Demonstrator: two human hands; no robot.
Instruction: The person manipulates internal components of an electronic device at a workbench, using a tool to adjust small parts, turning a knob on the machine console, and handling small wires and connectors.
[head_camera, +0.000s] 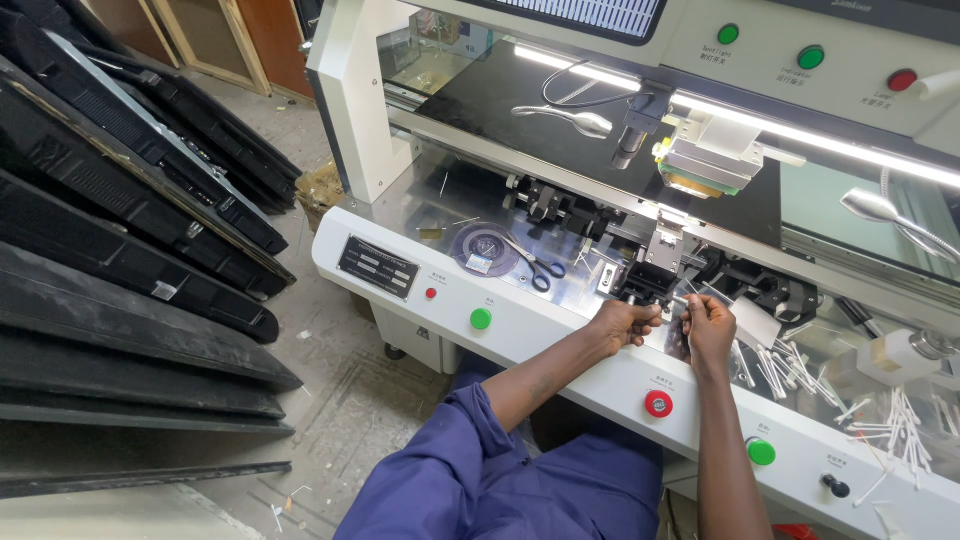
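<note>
My left hand (625, 322) rests at the front of a small black and metal fixture block (652, 270) on the white machine's work deck, fingers pinched around something tiny that I cannot make out. My right hand (708, 322) is right beside it, fingers closed on a thin stick-like piece near the same block. Both hands nearly touch each other. Above them hang a black camera barrel (630, 145) and a white pressing head (712, 155). My blue sleeve (450, 460) shows at the bottom.
Scissors (538, 267) and a roll of tape (478, 245) lie on the deck to the left. Several white swabs (900, 420) are scattered at the right. Green (481, 318) and red (658, 403) buttons line the front panel. Black screen panels (120, 210) lean stacked at the left.
</note>
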